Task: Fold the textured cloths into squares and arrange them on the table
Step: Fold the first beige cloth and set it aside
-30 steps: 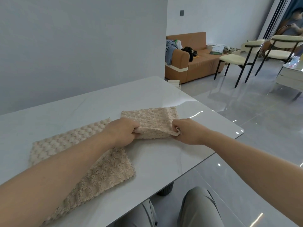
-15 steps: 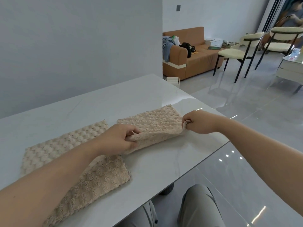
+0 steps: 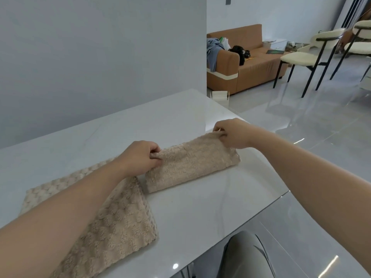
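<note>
Both cloths are beige with a bumpy checked weave — the table glossy white — the sofa tan.

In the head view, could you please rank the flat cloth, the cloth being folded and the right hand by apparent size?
1. flat cloth, partly under the left forearm
2. cloth being folded
3. right hand, the farthest of the three, so it looks smaller

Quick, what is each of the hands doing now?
Left hand: closed, pinching the folded cloth at its left end.
Right hand: closed, pinching its right end.
</note>
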The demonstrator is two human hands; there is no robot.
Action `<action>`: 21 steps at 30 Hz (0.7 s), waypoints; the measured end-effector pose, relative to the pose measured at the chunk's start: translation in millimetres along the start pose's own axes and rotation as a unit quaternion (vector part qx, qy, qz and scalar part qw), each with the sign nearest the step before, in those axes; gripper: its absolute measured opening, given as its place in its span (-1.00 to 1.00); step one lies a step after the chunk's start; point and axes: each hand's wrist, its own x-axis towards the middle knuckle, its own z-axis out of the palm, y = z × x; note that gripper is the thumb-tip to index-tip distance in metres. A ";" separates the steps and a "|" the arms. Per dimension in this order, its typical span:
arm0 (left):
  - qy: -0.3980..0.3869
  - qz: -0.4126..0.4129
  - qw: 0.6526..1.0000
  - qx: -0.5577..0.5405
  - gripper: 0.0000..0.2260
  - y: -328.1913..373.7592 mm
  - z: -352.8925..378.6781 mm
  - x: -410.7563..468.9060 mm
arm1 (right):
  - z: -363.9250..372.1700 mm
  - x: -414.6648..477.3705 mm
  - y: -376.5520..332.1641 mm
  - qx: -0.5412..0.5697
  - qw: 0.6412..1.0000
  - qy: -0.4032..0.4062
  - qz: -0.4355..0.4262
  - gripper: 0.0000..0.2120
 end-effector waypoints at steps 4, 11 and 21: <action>0.001 -0.030 0.999 0.034 -0.89 -8.1 7.3 20.5 | 6.7 33.6 -1.6 -0.080 0.996 -0.028 0.014 -0.77; -0.026 -0.050 0.996 0.073 -0.83 -14.9 19.3 38.7 | 27.0 55.2 9.2 -0.045 0.995 -0.090 0.007 -0.62; 0.018 -0.026 0.999 0.012 -0.79 -12.6 12.5 37.0 | 25.3 52.8 7.5 0.041 0.996 -0.076 0.006 -0.40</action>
